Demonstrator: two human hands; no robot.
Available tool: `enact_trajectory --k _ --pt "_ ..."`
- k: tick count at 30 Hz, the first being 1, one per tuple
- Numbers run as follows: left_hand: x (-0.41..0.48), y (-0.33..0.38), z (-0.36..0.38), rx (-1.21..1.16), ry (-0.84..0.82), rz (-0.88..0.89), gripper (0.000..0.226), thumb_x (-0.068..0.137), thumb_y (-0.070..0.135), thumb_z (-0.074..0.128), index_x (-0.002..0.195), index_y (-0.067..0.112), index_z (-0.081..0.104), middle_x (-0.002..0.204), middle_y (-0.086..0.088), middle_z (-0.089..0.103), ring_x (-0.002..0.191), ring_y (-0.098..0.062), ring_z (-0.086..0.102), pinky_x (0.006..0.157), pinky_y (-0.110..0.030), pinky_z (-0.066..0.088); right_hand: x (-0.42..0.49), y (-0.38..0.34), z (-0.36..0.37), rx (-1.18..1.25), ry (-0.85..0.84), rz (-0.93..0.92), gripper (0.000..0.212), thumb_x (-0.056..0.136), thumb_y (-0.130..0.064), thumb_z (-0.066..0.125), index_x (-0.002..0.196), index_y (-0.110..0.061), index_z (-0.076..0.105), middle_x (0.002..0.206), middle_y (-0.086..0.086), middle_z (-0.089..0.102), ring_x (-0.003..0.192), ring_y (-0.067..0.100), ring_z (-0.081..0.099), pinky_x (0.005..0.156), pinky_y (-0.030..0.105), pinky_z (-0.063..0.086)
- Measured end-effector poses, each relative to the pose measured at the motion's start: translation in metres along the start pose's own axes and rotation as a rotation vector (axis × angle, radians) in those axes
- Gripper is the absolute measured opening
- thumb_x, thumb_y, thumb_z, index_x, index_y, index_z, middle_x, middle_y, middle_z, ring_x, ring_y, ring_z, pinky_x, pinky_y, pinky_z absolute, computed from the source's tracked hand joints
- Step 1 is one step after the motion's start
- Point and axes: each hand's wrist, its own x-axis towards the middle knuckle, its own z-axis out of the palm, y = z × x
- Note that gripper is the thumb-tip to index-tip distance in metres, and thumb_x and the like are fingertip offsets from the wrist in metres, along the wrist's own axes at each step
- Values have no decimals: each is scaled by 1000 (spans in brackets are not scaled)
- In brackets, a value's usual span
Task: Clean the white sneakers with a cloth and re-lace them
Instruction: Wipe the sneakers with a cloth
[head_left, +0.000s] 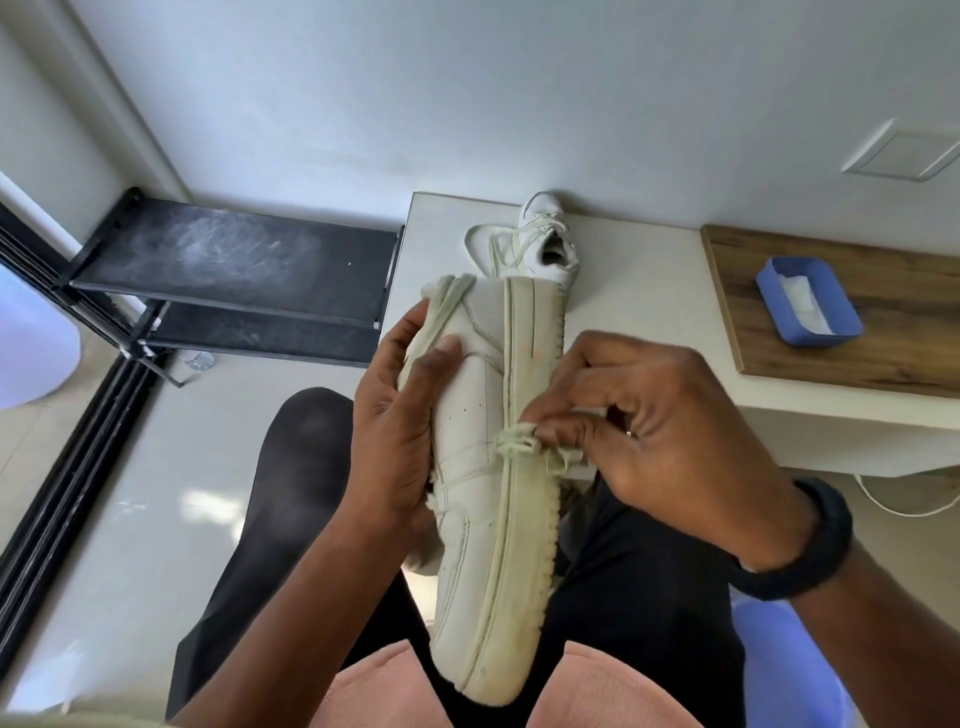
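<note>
Item: dirty white leather low-top sneaker (478, 405), lying on its side in both hands above the lap.
Detail: The left hand (395, 421) is gripping the sneaker's upper, fingers curled around the laced side and thumb pressing the leather. The right hand (670, 410) is pinching a pale yellowish flat lace (517, 441) against the sole edge. The second white sneaker (545, 244) is sitting on the white table (649, 270), well apart from a blue plastic tray (821, 336) holding a folded white cloth (802, 306).
</note>
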Motion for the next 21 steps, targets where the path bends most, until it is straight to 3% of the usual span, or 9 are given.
enact_trajectory --k 5,13,17,21 --pt "5 7 5 41 16 96 41 98 15 61 139 11 55 130 -21 65 109 -30 68 91 -42 56 -14 -12 -1 -54 56 -59 12 87 -15 78 99 -17 80 91 -11 66 82 1 66 73 11 51" --pt "1 9 14 77 24 134 40 99 12 60 138 8 54 125 -18 69 99 -24 71 79 -36 58 -35 -27 -9 -95 -100 -94 24 85 -14 77 107 -24 79 99 -13 59 81 -2 63 73 10 54" --pt "-1 10 17 101 37 135 41 97 16 65 137 14 57 123 -16 71 107 -34 70 90 -48 59 -37 -33 -8 -134 -153 -111 19 84 -21 76 103 -26 78 99 -12 56 80 -4 57 74 11 52" --pt "-2 10 18 111 30 121 45 96 19 67 140 17 56 124 -16 71 113 -40 68 98 -58 53 -35 -37 -3 -144 -131 -131 13 84 -18 76 96 -22 77 95 -7 59 74 4 61 63 23 59"
